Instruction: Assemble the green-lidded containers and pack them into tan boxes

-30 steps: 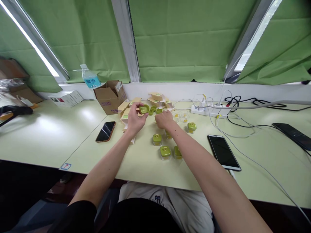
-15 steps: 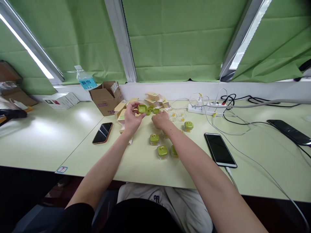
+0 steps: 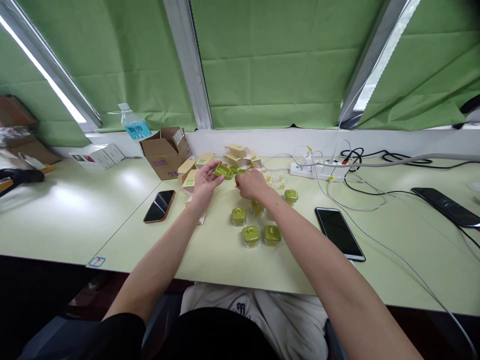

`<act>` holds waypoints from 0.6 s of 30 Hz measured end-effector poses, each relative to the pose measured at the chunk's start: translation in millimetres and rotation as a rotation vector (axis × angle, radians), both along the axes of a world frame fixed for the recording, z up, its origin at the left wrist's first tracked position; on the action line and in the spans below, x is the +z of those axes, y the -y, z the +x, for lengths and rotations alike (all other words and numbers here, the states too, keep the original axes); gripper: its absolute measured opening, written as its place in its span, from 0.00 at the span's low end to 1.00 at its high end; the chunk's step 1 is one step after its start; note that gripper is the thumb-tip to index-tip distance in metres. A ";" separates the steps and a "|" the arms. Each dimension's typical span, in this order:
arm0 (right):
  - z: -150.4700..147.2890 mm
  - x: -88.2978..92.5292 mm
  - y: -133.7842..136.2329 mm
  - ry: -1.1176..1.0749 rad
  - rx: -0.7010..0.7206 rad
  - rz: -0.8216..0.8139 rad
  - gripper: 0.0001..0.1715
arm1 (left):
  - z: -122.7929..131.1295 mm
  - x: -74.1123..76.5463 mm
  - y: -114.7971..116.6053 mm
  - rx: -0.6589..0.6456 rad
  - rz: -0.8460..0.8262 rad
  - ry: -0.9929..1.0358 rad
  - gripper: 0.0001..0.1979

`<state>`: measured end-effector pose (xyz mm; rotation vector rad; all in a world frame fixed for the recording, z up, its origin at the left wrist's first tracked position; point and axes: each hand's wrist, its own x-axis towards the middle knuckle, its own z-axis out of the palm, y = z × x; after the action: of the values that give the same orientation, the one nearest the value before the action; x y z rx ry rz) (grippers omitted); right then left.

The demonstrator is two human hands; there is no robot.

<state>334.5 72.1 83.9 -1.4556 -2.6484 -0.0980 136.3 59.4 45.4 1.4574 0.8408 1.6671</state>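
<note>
The left hand (image 3: 204, 184) is gripping a green lid (image 3: 223, 171) between thumb and fingers, and the lid is tilting so that its hollow side is showing. Other green lids (image 3: 233, 168) are lying just beyond and to the right of that grip, partly hiding behind the right hand (image 3: 250, 183). The right hand's fingers are curling inward, and its knuckles are covering the fingertips, so I cannot tell whether it is holding anything. Clear tubs (image 3: 279, 183) are sitting just right of that hand, while a cluster of lidded tubs (image 3: 251, 235) is standing on the near side of it. Small cartons (image 3: 189, 181) are crowding the left hand from its left and far sides.

As for trouble, the held lid could be slipping out if the thumb is pressing only on its rim. The right forearm is crossing low among the lidded tubs, so a careless swing could be knocking one over. A sideways nudge from the left hand could be scattering the cartons, since they are leaning loosely together
</note>
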 end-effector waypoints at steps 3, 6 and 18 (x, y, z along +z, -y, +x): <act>26.3 7.5 15.4 -0.122 -0.081 0.052 0.20 | 2.6 1.6 4.3 -0.104 -0.036 0.023 0.32; 55.1 -2.0 32.8 -0.527 -0.109 0.121 0.15 | 10.6 5.1 12.0 -0.198 -0.082 0.000 0.30; 78.4 -41.2 58.6 -1.095 -0.043 0.184 0.10 | 29.8 4.4 33.3 -0.387 -0.195 -0.052 0.34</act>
<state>412.9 13.5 42.7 -1.0380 -1.6584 0.3431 166.1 26.1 49.9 1.4261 0.6760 1.2307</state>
